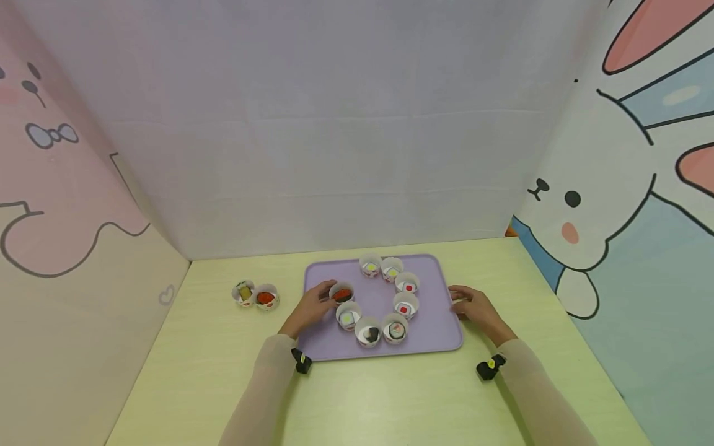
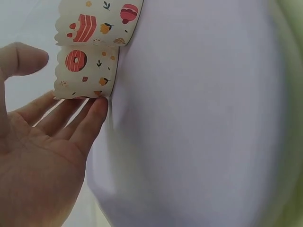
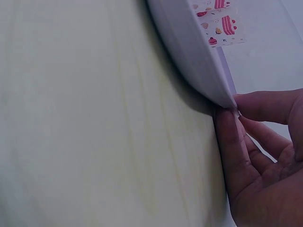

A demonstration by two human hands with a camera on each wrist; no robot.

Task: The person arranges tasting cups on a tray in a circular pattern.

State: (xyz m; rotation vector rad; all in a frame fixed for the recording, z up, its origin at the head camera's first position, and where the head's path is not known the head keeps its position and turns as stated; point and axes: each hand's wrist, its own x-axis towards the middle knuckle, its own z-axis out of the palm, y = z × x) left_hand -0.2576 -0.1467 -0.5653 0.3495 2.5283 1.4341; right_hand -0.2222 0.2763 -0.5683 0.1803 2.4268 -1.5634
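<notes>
My left hand (image 1: 312, 308) reaches over the left side of the lilac tray (image 1: 437, 331). Its fingers touch a paper cup (image 2: 85, 71) printed with a doughnut, while the thumb stands away from it. From above, that cup holds a red-orange topped sushi piece (image 1: 342, 295). On the tray's other side, my right hand (image 1: 480, 314) pinches the rim between thumb and fingertips. Several more paper cups stand on the tray in a ring, among them one with a dark-and-white piece (image 1: 369, 334) and one with a red-centred piece (image 1: 408, 287).
Left of the tray, two paper cups stand side by side on the pale yellow table (image 1: 379, 396): one with a yellow piece (image 1: 245, 293), one with a red-orange piece (image 1: 265, 298). A pale cloth wall (image 1: 334, 155) rises behind, with cartoon-printed sheets at both sides.
</notes>
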